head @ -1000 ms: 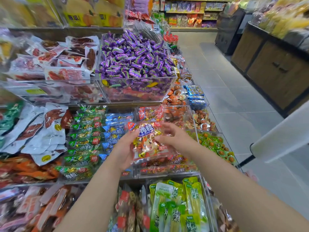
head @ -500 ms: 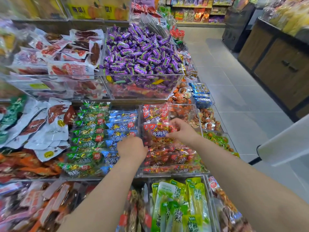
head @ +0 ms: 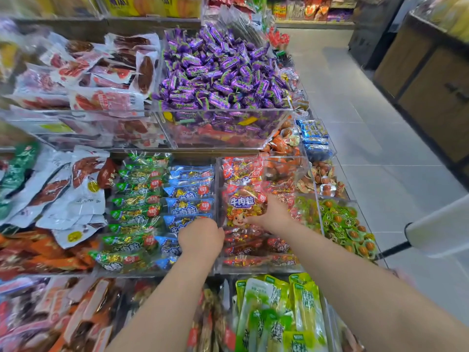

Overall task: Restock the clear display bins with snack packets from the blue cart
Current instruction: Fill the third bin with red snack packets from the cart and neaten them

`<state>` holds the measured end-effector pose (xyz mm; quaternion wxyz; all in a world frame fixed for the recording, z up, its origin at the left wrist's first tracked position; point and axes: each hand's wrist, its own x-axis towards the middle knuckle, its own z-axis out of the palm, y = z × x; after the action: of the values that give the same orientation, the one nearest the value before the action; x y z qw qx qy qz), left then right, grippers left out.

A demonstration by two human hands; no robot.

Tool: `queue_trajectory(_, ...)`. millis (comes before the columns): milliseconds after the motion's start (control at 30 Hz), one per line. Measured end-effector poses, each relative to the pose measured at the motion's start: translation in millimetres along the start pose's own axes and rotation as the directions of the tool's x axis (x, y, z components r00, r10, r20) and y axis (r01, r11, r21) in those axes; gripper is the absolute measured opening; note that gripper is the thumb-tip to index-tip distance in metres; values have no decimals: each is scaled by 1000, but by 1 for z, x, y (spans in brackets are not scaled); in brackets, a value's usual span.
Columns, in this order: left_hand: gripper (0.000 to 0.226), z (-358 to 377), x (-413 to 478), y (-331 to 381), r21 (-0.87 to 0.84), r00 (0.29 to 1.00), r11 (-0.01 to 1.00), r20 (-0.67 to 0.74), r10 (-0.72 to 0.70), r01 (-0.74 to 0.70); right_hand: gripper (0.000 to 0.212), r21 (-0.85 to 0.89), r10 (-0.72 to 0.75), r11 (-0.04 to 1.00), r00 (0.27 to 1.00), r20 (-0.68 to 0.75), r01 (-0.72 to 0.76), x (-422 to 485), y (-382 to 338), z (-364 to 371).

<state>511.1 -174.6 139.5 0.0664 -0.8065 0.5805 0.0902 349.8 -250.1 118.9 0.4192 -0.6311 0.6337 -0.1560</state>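
Note:
A red snack packet [head: 243, 203] with a blue label and a cartoon face stands tilted in the clear bin [head: 256, 270] of matching red packets, in the middle tier. My right hand [head: 272, 215] holds it by its right and lower edge, thumb under the cartoon face. My left hand [head: 201, 236] is just left of it, over the divider between this bin and the blue packets [head: 189, 189]. Only its back shows; the fingers curl down out of sight. The blue cart is not in view.
Green packets [head: 137, 199] fill the bin further left. Purple candies [head: 223, 69] are heaped in the bin above. Long green-yellow packets [head: 276, 311] lie in the near bin. A white padded bar [head: 439, 228] juts in at the right over the grey tiled aisle.
Both hands held the red packet above the bins a second ago. My left hand has let go and dropped to the divider. My right hand has carried the packet down and back into the red bin.

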Motion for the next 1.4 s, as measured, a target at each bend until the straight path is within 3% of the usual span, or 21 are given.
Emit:
queue_trajectory(167, 46, 0, -1, -1, -5, 1000, 1000, -5, 8, -8, 93, -141, -152, 980, 986, -73, 141, 6, -11, 7)
queue_trajectory(233, 45, 0, -2, -1, -3, 1000, 1000, -3, 11, -11, 99, -70, -177, 983, 980, -91, 171, 5, -8, 6)
queue_trajectory(300, 43, -1, -2, -2, -4, 1000, 1000, -2, 13, -13, 111, 9, -188, 982, 981, -54, 189, 1, -1, 6)
queue_trajectory(433, 45, 0, -4, -1, -2, 1000, 1000, -24, 10, -10, 115, -59, -271, 960, 961, 59, 275, -3, 14, -2)
queue_trajectory(500, 46, 1, -4, -1, -5, 1000, 1000, -29, 7, -7, 121, 30, -245, 970, 967, 70, 243, 0, 11, -5)
queue_trajectory(600, 47, 1, -4, -2, -11, 999, 1000, -36, 12, -12, 128, 188, -48, 981, 998, 38, 40, 7, 5, -5)
queue_trajectory(733, 44, 2, -5, -2, -11, 998, 1000, -57, 26, -26, 102, 82, -44, 996, 998, 55, 39, 13, 1, -10)
queue_trajectory(833, 42, 2, -5, -3, -15, 998, 1000, -62, 25, -26, 103, 12, -97, 995, 994, 57, 96, 15, -3, -13)
queue_trajectory(1067, 40, 5, -5, -4, -25, 995, 998, -92, 50, -53, 99, 238, -159, 954, 980, -117, 183, 3, 14, -22)
queue_trajectory(1200, 40, 5, -4, -3, -10, 995, 998, -87, 54, -55, 124, 79, -179, 981, 984, 11, 177, 13, 5, -8)
queue_trajectory(1267, 40, 5, -4, -4, -3, 995, 998, -82, 57, -57, 135, -47, -179, 983, 983, -41, 178, 20, -3, -1)
queue_trajectory(1400, 41, 8, -3, -4, 4, 994, 998, -94, 59, -59, 126, -264, -287, 936, 938, -193, 232, 26, -10, -4)
